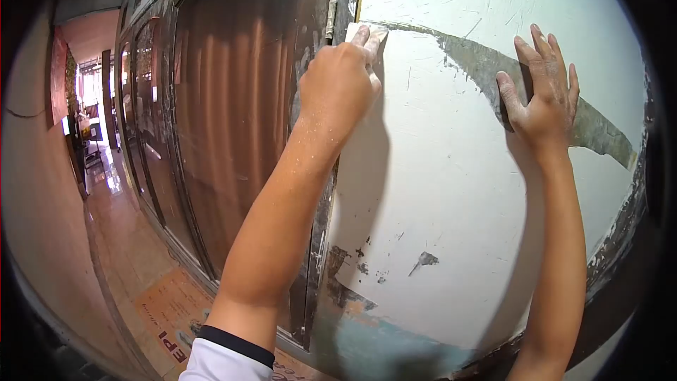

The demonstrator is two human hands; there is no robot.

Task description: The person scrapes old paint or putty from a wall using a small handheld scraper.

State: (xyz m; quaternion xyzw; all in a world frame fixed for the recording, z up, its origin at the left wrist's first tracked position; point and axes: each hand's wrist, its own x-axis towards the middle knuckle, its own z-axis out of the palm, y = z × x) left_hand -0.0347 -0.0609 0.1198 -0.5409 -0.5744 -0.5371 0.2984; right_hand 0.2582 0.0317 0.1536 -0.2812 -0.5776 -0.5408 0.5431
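My left hand (342, 77) is closed on a small pale, flat piece (381, 30), perhaps folded sandpaper. It presses the piece to the wall's upper left edge, beside the door frame. Most of the piece is hidden under my fingers, which look dusted white. The white wall (444, 169) has scratches and a curved grey bare band (471, 56) running from near my left hand down to the right. My right hand (543, 95) lies over this band with its fingers spread and nothing held.
A dark wooden door frame (321, 99) with a metal hinge (331, 14) borders the wall. Left of it, a brown curtain (233, 99) shows behind glass. A narrow tiled corridor (116, 219) runs back, with printed cardboard (173, 307) on its floor.
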